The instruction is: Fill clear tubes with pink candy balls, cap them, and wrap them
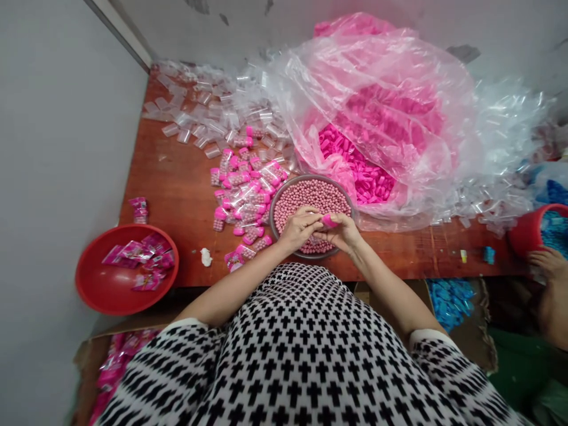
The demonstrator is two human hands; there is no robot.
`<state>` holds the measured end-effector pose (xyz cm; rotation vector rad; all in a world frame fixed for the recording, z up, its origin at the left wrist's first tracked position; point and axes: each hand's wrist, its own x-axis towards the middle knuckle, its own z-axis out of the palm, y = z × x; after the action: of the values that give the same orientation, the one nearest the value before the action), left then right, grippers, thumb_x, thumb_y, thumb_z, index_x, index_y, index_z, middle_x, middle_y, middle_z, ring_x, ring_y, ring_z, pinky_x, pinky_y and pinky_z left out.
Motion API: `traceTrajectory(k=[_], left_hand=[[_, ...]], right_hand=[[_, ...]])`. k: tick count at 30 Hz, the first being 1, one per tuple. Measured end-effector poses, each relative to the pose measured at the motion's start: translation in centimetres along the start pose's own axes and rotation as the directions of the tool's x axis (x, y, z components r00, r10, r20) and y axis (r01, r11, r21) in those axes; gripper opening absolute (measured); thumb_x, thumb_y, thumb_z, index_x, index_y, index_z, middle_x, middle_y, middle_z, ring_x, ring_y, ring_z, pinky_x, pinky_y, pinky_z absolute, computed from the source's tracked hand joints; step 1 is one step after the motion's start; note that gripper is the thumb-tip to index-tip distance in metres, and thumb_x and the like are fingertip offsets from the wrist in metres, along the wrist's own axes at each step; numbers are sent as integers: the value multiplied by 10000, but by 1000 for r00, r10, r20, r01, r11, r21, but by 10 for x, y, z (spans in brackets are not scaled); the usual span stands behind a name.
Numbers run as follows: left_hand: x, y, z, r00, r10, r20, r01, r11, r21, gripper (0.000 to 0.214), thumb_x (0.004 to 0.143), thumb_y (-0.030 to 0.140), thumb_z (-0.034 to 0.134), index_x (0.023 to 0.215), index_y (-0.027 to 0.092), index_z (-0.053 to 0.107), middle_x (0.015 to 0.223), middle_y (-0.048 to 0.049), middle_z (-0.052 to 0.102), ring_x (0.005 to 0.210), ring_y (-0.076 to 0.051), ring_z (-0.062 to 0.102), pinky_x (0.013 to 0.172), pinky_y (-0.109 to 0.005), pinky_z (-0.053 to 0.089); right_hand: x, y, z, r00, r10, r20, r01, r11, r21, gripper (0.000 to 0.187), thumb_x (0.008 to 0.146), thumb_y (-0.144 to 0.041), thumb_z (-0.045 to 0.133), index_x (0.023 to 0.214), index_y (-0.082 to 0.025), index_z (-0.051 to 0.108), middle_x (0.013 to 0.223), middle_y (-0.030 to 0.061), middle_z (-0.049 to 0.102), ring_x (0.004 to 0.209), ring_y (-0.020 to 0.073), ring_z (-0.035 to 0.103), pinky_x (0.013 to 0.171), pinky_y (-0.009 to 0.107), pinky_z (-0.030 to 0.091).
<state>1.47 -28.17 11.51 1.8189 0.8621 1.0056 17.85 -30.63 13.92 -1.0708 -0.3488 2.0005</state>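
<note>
My two hands meet above a grey bowl (pixel 274 231) full of small pink beads (pixel 310 195). My right hand (pixel 345 234) pinches a bright pink plastic cap (pixel 329 220) between thumb and fingers. Close against it, my left hand (pixel 298 229) is closed, its fingertips beside the cap; what lies inside these fingers is hidden. Left of the bowl lies a heap of clear containers with pink caps (pixel 248 198), filled with pink beads. Behind the bowl, a large translucent bag (pixel 399 65) spills loose pink caps (pixel 373 180).
Loose clear tubes (pixel 213 112) cover the table's back left. A red bowl (pixel 102 284) at left holds pink packets (pixel 142 254). At right, another person's hand (pixel 550 263) is by a red container (pixel 523 234) of blue pieces. Blue packets (pixel 450 302) lie below the table edge.
</note>
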Motion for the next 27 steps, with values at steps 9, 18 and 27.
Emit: traceTrajectory(k=[9,18,27], left_hand=[[26,-7,-42,990,-94,-102,101,993,68,303,865,397,534,1032,195,687,1043,-73,678,1026,-191,599,946,-396,463],[-8,-22,-50,977,-204,69,144,857,495,350,870,223,486,1207,171,567,1193,-98,599,1154,-226,517,1019,-403,402],[-36,-46,-4,864,-472,174,388,845,369,311,820,158,495,1088,135,651,1049,-109,688,979,-225,630,918,-383,472]], right_hand=[[15,-22,4,997,-69,33,72,993,-96,298,735,-446,637,933,-226,601,887,11,688,825,168,652,765,357,564],[2,10,-53,930,-293,224,235,1,-972,318,802,-307,613,1100,-195,602,1145,107,634,1063,256,547,916,440,413],[23,51,-46,935,-174,308,192,-483,-854,304,949,-265,356,1024,-133,620,978,149,667,1002,260,510,887,420,334]])
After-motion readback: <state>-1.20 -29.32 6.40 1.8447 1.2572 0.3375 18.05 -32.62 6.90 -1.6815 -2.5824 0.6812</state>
